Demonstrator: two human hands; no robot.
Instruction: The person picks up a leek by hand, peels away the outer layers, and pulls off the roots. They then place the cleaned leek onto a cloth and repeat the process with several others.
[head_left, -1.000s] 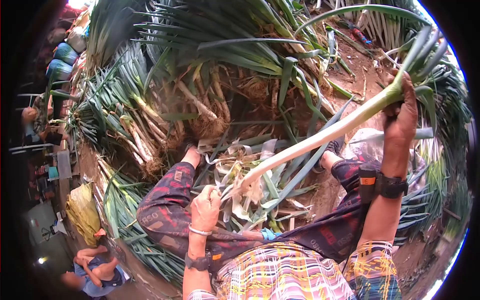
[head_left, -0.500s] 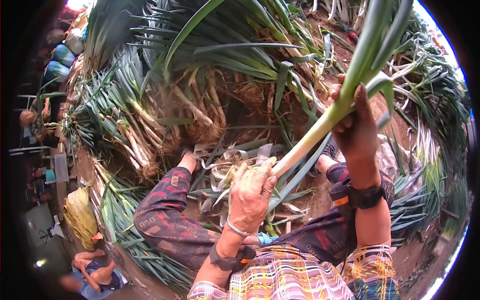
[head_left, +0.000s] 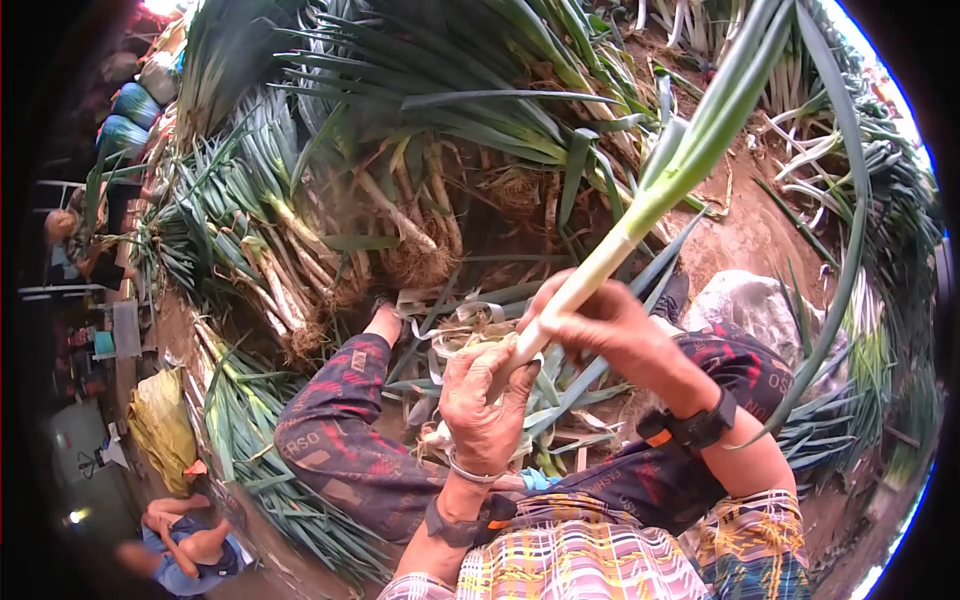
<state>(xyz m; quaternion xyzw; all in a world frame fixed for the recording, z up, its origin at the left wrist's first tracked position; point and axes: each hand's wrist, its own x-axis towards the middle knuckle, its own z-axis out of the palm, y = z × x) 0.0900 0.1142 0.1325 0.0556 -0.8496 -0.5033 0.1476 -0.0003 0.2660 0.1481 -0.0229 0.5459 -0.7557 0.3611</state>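
A long leek (head_left: 610, 250) with a white stalk and green leaves slants up to the right in front of me. My left hand (head_left: 482, 405) is closed round its lower white end, and the root tip is hidden in the fingers. Just above, my right hand (head_left: 625, 335) wraps the stalk, thumb across the front and fingers behind it, partly blurred. One long leaf (head_left: 855, 200) droops from the top down past my right forearm. Between my legs, below the hands, lie peeled leaf scraps (head_left: 560, 395).
Unpeeled leeks (head_left: 420, 215) with muddy roots are heaped ahead, and more leeks (head_left: 255, 420) lie to my left. Whiter-stalked leeks (head_left: 865, 350) are piled on the right near a pale plastic sack (head_left: 745, 305). A yellow cloth (head_left: 163, 430) and a seated person (head_left: 195, 540) are at far left.
My right hand has come down from the leafy part of the leek to the low white stalk near my left hand. A long leaf now hangs outward on the right.
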